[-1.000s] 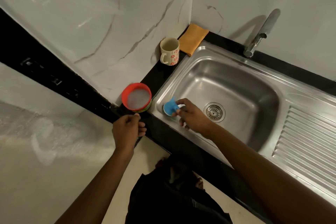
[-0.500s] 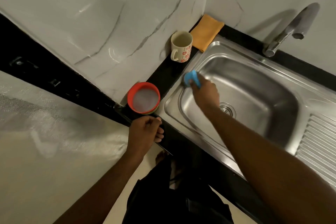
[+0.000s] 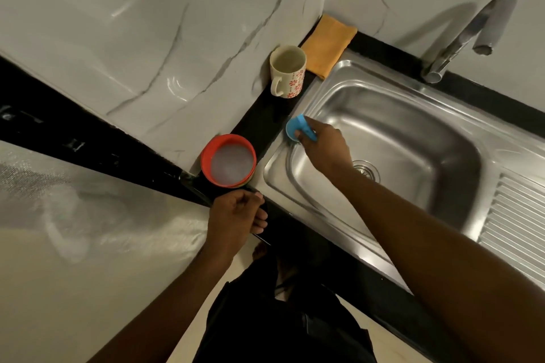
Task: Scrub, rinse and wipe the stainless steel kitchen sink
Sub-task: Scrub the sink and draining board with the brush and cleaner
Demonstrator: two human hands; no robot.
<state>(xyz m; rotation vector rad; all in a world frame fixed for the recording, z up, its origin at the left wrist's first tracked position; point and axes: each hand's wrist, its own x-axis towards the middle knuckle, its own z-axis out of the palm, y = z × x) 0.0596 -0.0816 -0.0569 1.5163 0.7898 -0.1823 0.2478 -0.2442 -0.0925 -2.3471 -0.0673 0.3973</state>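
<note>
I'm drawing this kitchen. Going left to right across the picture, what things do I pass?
In order: red bowl → blue scrubber → drain → tap. The mug and cloth overlap the scrubber sideways, so they're skipped.

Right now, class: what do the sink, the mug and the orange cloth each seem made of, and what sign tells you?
Sink: stainless steel, brushed finish; grey sheen with streaked reflections. Mug: probably glazed ceramic; smooth cream surface with printed red flowers. Orange cloth: soft woven or microfibre fabric, matt; folded flat with no shine.
</note>
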